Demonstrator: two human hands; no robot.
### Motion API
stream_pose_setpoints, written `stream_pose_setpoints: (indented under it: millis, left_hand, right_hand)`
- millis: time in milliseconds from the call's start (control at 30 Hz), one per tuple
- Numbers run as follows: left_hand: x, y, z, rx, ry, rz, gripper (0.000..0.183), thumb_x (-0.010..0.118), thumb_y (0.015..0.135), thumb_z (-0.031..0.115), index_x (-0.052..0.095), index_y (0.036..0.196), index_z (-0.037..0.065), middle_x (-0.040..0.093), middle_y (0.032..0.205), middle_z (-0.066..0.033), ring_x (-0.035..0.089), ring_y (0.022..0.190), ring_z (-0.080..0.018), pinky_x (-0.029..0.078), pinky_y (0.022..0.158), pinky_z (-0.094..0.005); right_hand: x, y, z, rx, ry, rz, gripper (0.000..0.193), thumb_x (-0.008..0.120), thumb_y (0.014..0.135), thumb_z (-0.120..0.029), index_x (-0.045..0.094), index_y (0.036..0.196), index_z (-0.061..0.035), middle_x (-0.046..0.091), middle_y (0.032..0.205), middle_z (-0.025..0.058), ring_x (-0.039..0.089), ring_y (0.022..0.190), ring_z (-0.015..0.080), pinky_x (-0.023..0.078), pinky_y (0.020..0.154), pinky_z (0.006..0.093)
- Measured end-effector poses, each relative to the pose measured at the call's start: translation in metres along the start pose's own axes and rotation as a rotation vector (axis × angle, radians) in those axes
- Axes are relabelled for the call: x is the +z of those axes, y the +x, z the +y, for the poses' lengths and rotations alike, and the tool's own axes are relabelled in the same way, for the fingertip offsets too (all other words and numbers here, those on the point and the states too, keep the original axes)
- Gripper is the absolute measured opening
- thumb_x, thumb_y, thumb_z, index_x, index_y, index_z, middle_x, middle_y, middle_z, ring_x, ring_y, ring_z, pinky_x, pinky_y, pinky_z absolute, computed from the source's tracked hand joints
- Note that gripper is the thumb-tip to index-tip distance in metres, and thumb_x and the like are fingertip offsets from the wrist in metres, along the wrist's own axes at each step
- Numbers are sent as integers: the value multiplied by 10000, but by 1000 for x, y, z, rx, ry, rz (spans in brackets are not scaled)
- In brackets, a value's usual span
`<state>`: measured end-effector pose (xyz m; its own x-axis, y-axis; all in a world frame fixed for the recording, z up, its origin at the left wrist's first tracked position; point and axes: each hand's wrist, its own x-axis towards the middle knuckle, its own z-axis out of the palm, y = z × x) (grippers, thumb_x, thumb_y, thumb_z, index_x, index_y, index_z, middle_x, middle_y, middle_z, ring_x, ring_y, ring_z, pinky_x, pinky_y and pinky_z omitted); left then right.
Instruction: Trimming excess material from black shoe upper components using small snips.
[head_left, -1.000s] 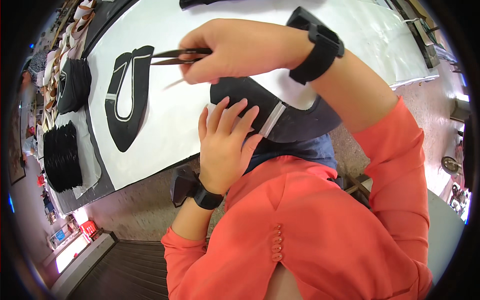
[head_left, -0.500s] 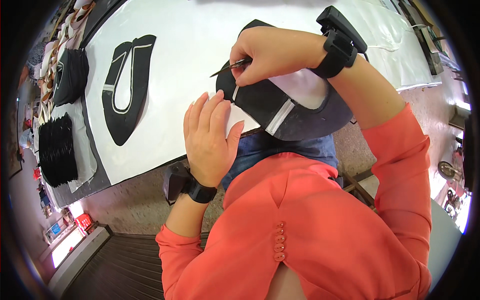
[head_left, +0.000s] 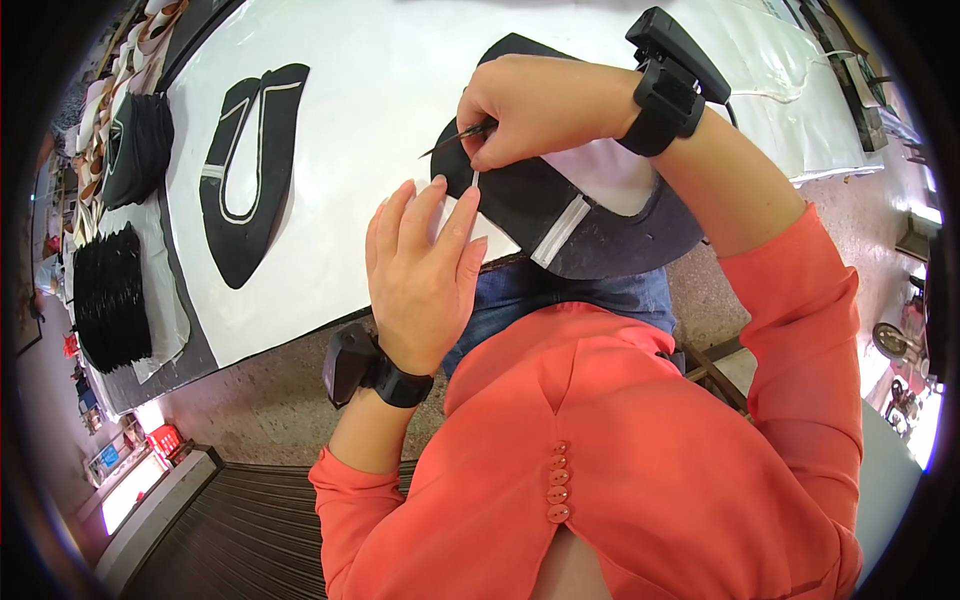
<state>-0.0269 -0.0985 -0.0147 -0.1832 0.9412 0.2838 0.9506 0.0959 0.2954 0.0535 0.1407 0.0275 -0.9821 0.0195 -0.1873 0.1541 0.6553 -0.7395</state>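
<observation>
Black shoe upper (head_left: 530, 200): beneath the right grip.
Right hand (head_left: 525, 105): pinching a dark pointed tool (head_left: 455, 139)!
Left hand (head_left: 415, 265): fingers extended, just beside; a slip might nick them.

No text, label or number can be read here; no sign is legible either.
</observation>
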Motion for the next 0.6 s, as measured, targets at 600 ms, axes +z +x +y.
stream_pose_setpoints:
  millis: [600]
  left_hand:
    - [-1,15,-2,57,16,97,314,769,821,105,733,1133,100,633,1257,-74,549,1216,-339,463,1007,-473]
  right_hand:
    - [-10,9,19,43,-142,153,224,717,779,-200,718,845,14,670,702,124,635,653,227,504,652,344]
